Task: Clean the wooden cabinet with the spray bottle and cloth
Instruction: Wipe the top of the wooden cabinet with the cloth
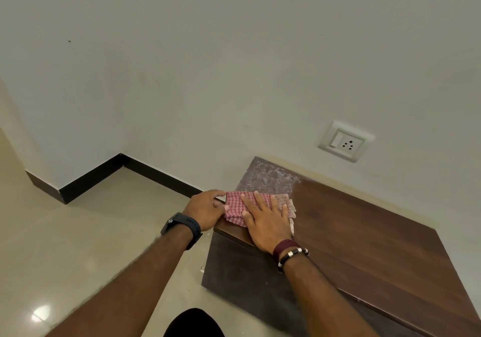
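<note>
The red-and-white checked cloth (256, 207) lies folded on the top of the low dark wooden cabinet (364, 235), right at its left edge and near the front left corner. The right hand (268, 222) lies flat on the cloth, palm down, fingers spread. The left hand (207, 210) curls over the cabinet's left edge, its thumb and fingertips touching the cloth's left border. Behind the cloth, a wet, whitish sprayed patch (268, 179) covers the back left corner of the top; the rest of the top to the right is bare and dry. The cabinet's back edge stands against the wall, below a switch-and-socket plate (345, 141). To its left the tiled floor (91, 232) lies open up to the black skirting board (109, 172). No writing can be read anywhere. A smartwatch (183, 228) sits on the left wrist, bracelets (290, 250) on the right.
</note>
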